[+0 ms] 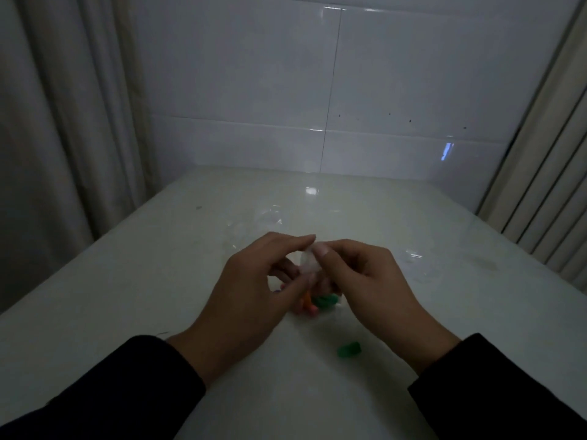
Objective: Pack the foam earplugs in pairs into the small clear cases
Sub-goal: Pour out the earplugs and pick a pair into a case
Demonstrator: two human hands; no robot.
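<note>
Both hands meet over the middle of the white table (127, 281). My left hand (254, 290) and my right hand (365, 281) together pinch a small clear case (307, 263), held a little above the tabletop. Whether its lid is open cannot be told. Under the hands lies a small heap of foam earplugs (319, 302), green, orange and pink, partly hidden by my fingers. One green earplug (348, 349) lies alone nearer to me, below my right hand.
Several more clear cases (263, 217) lie further back on the table, and others (416, 258) to the right of my right hand. A tiled wall (317, 90) closes the far edge. Curtains hang on both sides.
</note>
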